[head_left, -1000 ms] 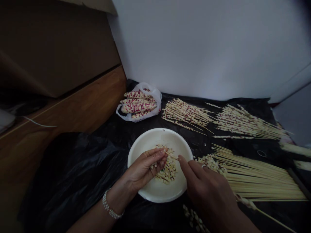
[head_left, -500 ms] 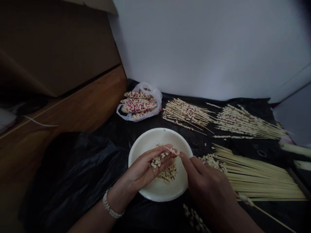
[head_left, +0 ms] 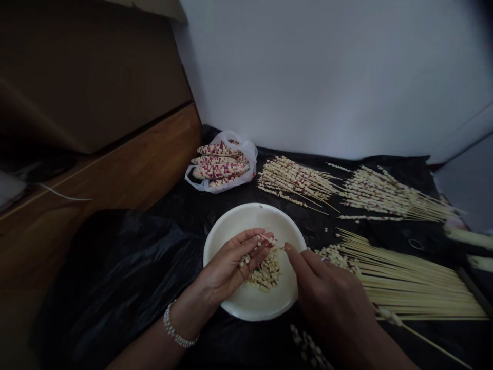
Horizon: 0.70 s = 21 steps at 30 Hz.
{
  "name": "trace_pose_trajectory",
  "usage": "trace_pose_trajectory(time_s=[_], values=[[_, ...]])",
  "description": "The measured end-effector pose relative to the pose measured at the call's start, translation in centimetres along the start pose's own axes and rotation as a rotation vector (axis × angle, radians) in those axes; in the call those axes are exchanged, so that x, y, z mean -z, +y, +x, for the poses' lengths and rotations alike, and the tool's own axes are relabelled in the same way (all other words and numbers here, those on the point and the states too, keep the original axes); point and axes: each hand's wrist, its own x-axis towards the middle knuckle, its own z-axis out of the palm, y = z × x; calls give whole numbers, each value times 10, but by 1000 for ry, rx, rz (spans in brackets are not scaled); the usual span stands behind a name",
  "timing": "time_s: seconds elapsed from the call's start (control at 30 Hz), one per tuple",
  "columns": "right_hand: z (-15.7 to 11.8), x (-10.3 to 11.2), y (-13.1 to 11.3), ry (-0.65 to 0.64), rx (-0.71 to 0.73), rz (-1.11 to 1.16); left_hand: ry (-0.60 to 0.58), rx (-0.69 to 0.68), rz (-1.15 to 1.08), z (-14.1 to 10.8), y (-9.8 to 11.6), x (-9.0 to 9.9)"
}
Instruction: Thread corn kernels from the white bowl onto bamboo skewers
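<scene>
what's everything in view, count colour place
Bowl: one, white, centre
Loose kernels: many, mostly cream, bowl and sheet
Bag: one, whitish, beyond bowl
Cobs: several, cream and purple, in bag
Loaded skewers: two piles, cream and purple, back right
Bare skewers: many, straw, right
Sheet: one, black, underneath
Panel: one, brown, left
Wall: one, grey, back
Held skewer: one, pale, between hands
Bracelet: one, silvery, left wrist
Left hand: one, over bowl
Right hand: one, bowl's right
</scene>
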Motion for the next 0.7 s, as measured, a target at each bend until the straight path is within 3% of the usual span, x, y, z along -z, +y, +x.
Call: trace_pose_trajectory(time_s=[0.23, 0.7], values=[[3, 0, 1, 44, 38, -24, 49, -19, 38, -1, 1, -2], [1, -1, 0, 11, 23, -83, 66, -26, 19, 0, -1, 2]])
